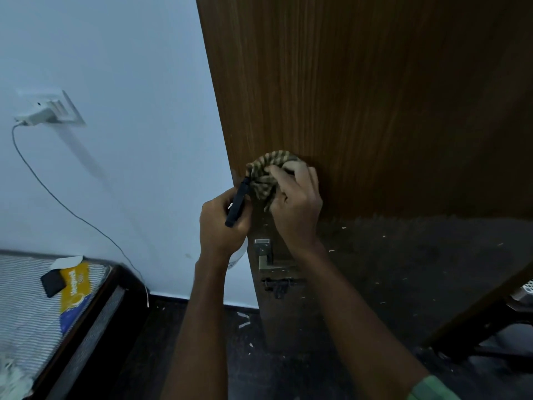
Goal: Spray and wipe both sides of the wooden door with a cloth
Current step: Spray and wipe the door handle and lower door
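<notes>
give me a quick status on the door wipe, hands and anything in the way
Right hand presses bunched cloth on wooden door. Left hand grips spray bottle at the door edge. Door handle just below the cloth.

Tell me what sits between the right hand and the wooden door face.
In the head view, the bunched checked cloth lies between the right hand and the wooden door; the hand's grip presses it against the wood, above the door handle.
</notes>
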Motion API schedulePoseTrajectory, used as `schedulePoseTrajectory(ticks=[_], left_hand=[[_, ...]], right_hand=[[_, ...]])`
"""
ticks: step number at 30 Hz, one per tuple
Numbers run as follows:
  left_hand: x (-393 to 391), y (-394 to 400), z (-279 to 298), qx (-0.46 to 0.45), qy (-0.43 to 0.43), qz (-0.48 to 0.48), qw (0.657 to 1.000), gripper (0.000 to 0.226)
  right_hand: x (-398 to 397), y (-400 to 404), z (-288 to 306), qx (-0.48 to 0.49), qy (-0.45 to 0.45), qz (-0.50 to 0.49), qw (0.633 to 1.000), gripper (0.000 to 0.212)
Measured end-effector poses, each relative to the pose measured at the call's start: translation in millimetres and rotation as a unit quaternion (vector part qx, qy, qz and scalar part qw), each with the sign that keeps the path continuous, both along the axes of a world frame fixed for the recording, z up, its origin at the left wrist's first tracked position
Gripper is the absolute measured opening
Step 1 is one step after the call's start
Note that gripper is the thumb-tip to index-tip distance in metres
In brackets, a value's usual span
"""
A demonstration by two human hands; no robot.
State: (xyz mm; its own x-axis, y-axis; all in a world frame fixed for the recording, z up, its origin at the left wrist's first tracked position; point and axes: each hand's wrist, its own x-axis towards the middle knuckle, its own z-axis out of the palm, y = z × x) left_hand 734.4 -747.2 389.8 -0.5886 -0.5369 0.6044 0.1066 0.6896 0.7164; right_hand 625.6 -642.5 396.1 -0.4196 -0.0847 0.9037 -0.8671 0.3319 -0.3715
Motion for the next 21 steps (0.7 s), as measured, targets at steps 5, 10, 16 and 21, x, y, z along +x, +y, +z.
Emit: schedulePoseTrajectory(ticks=[5,10,16,21], left_hand=[[7.9,-9.2,-1.8,0.004,-0.002,0.006,1.000,0.032],[18.1,-17.5,-10.4,-0.007,-0.017,0.010,1.000,0.028],[26.9,-31.6,-23.4,-0.004,-0.028,0.012,1.000,0.033],[33.6,-36.8,-16.9,-0.030,-0.030,-0.003,0.999,0.028]], right_hand=[[15.5,-6.3,-65.1,0.096,0.003,0.030,0.995,0.021],[20.8,-10.1,-56.0,0.080,-0.014,0.036,0.996,0.023],[23.7,-36.7,-26.4,0.012,-0.002,-0.010,1.000,0.022],[39.8,-28.4,-73.4,0.103,-0.036,0.035,0.993,0.025]])
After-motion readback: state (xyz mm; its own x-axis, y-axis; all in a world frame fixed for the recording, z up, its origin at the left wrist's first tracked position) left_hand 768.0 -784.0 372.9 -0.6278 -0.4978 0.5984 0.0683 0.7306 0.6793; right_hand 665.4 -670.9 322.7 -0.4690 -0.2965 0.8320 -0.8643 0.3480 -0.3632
